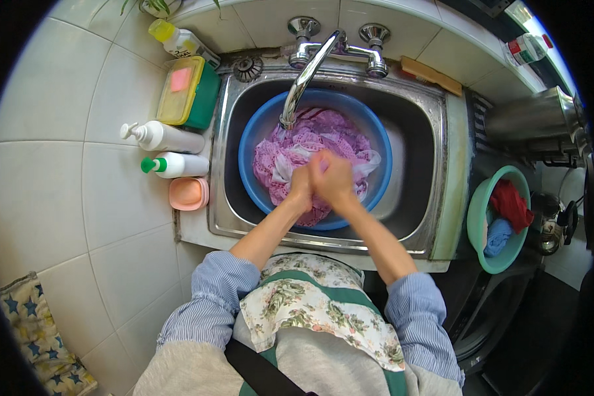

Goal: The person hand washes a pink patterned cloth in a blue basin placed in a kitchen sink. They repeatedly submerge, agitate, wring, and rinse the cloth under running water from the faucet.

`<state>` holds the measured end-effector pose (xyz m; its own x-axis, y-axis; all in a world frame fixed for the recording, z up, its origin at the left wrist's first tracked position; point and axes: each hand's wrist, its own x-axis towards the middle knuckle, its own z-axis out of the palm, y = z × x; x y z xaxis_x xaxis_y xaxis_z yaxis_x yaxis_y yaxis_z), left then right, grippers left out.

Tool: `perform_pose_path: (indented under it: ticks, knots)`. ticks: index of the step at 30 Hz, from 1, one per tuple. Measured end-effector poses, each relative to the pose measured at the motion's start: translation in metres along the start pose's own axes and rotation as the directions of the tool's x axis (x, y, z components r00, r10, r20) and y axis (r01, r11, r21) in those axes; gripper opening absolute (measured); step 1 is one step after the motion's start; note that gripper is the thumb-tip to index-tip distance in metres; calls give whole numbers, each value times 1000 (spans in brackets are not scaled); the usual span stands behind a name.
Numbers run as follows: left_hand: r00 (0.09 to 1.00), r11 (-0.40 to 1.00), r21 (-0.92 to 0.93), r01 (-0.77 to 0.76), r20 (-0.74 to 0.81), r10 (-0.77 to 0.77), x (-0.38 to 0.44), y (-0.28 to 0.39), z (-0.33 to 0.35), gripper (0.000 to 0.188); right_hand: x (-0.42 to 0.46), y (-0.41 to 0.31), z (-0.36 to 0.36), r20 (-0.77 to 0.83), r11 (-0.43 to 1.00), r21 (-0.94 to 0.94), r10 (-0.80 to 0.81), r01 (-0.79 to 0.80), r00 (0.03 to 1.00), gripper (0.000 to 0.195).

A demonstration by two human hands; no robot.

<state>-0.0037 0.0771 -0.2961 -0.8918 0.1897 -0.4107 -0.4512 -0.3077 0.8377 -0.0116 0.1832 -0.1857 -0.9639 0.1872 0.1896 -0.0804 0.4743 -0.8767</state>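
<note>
A blue plastic basin stands in the steel sink and holds a heap of wet pink patterned cloth with white parts. My left hand and my right hand are pressed together over the front half of the basin. Both are closed around a bit of the pink cloth, which shows between the fingers. Some blur covers the right hand. The tip of the chrome faucet hangs over the cloth, beyond my hands.
Left of the sink are two pump bottles, a green box with a yellow lid, and a pink soap dish. A mint-green basin with red and blue cloths stands on the right, near a steel pot.
</note>
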Motion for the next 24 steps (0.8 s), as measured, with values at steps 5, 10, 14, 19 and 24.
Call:
perform_pose_path:
  ticks: [5, 10, 14, 19, 24]
  knots:
    - [812, 781, -312, 542, -46, -582, -42, 96, 89, 27, 4, 53, 3, -181, 991, -1, 129, -132, 975, 30]
    - [971, 887, 461, 28, 199, -134, -36, 81, 82, 21, 2, 88, -49, 302, 726, 471, 401, -501, 865, 33]
    - [877, 630, 615, -474, 393, 276, -36, 87, 79, 19, -27, 52, -84, 383, 978, 56, 167, -203, 909, 38]
    - [756, 579, 490, -652, 477, 448, -59, 101, 100, 32, -32, 53, -129, 581, 884, 125, 303, -451, 755, 51]
    - [752, 336, 685, -646, 494, 437, -51, 85, 32, 40, -35, -4, -180, 189, 659, 721, 109, -214, 976, 42]
